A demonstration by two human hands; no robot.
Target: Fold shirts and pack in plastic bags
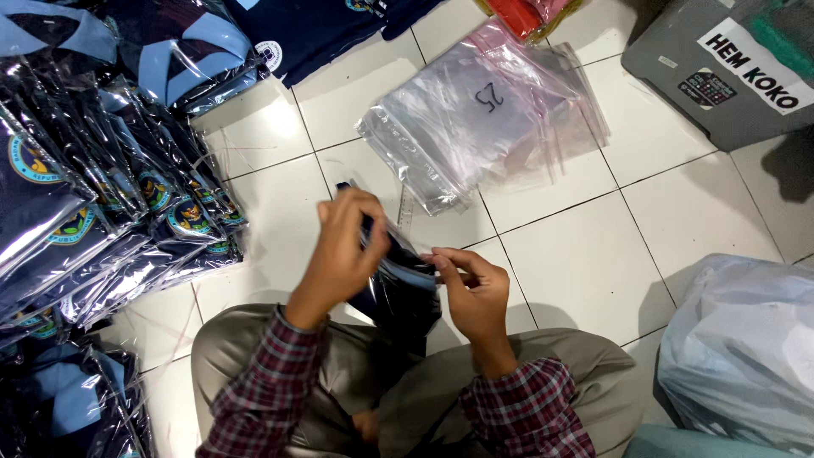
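Both hands work over my lap: left hand (343,250) grips the top of a dark navy garment in a clear plastic bag (398,288), right hand (475,293) pinches the bag's edge at its right side, held just above my knees. Floor (585,254) is white tile, I see grey grout lines. Stack of empty clear bags (483,119) lies ahead, near the hands. Left side: pile of bagged navy garments (102,203) with round badges. Grey box (721,68) top right. Large pale plastic sack (746,348) lower right, contents unclear.
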